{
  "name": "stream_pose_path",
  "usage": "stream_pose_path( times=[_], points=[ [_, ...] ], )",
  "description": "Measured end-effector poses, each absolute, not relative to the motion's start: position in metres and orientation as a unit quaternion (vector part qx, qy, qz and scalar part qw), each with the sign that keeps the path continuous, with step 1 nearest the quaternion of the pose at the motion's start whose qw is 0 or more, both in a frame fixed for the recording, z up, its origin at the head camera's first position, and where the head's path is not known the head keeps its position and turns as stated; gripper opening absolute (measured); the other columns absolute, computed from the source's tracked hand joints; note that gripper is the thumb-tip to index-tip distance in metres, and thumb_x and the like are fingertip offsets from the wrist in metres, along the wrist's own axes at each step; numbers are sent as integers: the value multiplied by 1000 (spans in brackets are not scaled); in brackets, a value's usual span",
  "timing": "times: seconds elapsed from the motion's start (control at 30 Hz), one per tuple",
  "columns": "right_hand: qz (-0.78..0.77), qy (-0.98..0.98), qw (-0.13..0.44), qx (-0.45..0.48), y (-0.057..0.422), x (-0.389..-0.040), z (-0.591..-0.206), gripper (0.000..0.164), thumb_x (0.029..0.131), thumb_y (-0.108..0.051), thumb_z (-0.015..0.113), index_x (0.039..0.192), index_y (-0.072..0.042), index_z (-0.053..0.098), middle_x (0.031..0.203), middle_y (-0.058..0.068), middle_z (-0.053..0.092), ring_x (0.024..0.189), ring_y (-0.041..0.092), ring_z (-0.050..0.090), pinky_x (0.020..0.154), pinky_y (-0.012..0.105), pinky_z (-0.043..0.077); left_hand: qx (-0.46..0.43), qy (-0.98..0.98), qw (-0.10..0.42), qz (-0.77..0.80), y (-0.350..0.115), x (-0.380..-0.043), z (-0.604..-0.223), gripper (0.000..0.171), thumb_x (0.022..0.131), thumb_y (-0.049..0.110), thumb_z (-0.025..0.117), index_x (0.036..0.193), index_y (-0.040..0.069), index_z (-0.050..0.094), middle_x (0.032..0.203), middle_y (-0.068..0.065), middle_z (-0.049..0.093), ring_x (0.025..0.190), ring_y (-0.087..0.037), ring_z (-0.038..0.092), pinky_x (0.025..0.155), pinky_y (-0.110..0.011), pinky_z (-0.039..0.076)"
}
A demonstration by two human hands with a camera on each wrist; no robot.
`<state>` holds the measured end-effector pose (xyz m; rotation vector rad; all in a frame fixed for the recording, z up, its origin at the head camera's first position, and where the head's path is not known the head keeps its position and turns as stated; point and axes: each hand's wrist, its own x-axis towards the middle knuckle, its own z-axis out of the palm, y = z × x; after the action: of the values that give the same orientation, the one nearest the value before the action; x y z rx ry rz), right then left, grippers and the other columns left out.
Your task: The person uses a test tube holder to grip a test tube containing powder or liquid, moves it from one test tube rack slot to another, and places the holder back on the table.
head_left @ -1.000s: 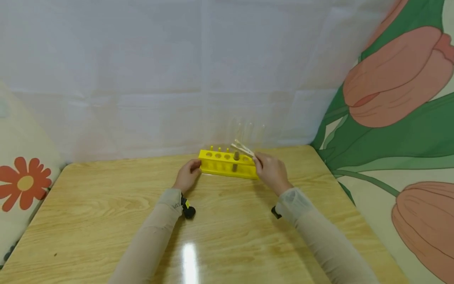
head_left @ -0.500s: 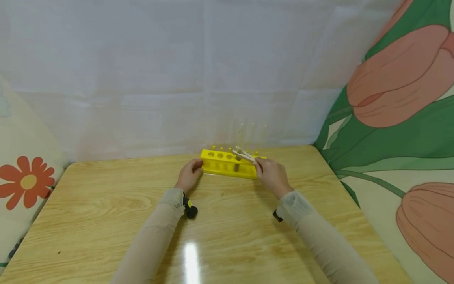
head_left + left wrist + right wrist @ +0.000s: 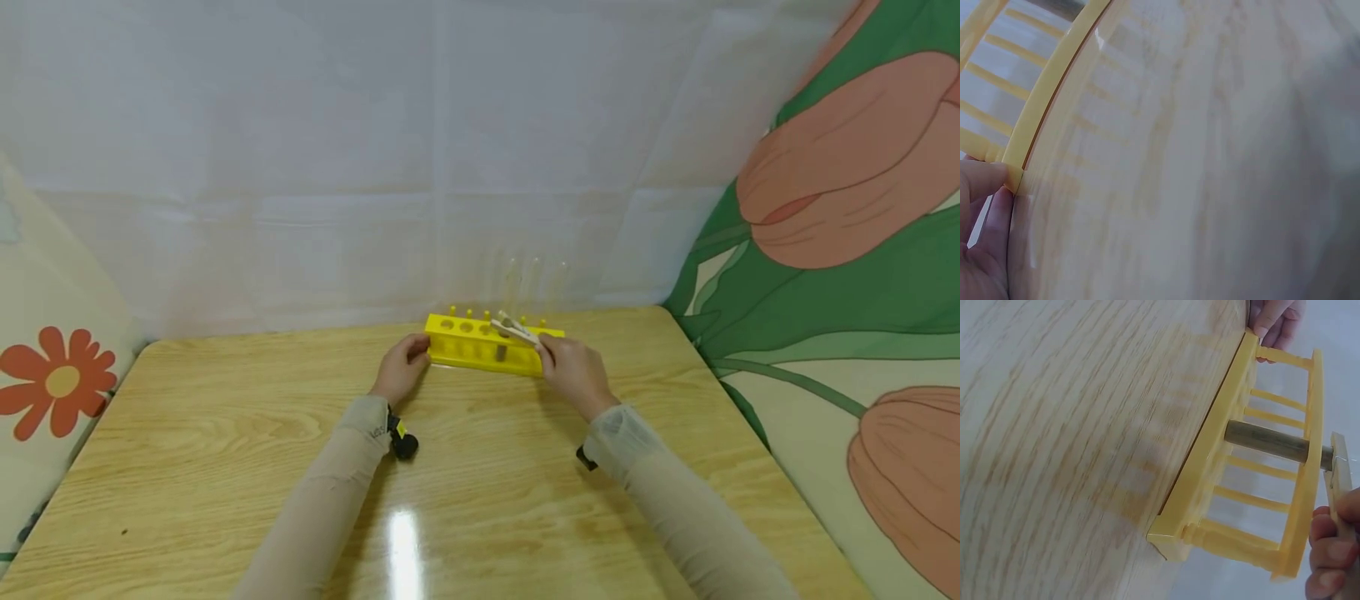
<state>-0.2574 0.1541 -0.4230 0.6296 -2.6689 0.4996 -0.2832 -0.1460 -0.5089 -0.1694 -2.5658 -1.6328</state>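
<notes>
My left hand (image 3: 400, 368) pinches the left end of a yellow test tube rack (image 3: 465, 364) between thumb and finger. In the left wrist view its thumb (image 3: 982, 180) lies over the rack's base corner. A grey-brown cylinder (image 3: 1266, 440) stands upright in one rack hole, its foot on the base and its top poking out above the upper plate. My right hand (image 3: 579, 372) grips a wooden test tube clamp (image 3: 517, 332) by the handle, over the rack's right part. The clamp's jaws lie across the cylinder's top, right at it in the right wrist view.
Several clear glass tubes (image 3: 536, 285) stand upside down along the rack's back, where yellow pegs (image 3: 453, 310) line up. A white cloth (image 3: 300, 167) hangs close behind the wood-grain table (image 3: 247, 417). Flowered cloths flank both sides.
The clamp has come down from above the rack onto the cylinder's top, its tip dropping and levelling out. My left hand stays at the rack's end. The view has shifted slightly.
</notes>
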Motion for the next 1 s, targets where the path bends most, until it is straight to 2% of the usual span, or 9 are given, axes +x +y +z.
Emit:
stream_pose_path(
  times=[0.27, 0.6, 0.83, 1.0],
  points=[
    [167, -944, 180, 220, 153, -258, -425, 15, 100, -15, 64, 98, -2, 72, 66, 4, 56, 53, 15, 42, 46, 30, 37, -58, -837, 49, -542, -147, -282, -508, 33, 100, -2, 59, 132, -8, 58, 130, -27, 62, 124, -40, 57, 106, -50, 47],
    [158, -945, 181, 222, 152, -257, -425, 20, 100, -14, 63, 107, 1, 74, 74, 9, 65, 53, 14, 44, 46, 29, 40, -57, -836, 52, -543, -147, -282, -509, 34, 99, -2, 59, 133, -8, 58, 129, -27, 62, 123, -40, 57, 106, -50, 47],
    [167, -946, 172, 220, 152, -256, -424, 19, 101, -14, 62, 105, 1, 73, 72, 7, 63, 53, 14, 44, 47, 29, 41, -51, -838, 45, -541, -146, -282, -511, 34, 99, -2, 59, 133, -8, 58, 130, -26, 62, 124, -39, 57, 107, -50, 47],
    [168, -948, 168, 211, 153, -256, -425, 22, 101, -15, 62, 110, 1, 73, 78, 10, 68, 55, 15, 49, 49, 33, 47, -46, -839, 35, -541, -144, -282, -511, 35, 100, 0, 58, 134, -6, 57, 132, -25, 61, 126, -38, 56, 108, -50, 46]
  ],
)
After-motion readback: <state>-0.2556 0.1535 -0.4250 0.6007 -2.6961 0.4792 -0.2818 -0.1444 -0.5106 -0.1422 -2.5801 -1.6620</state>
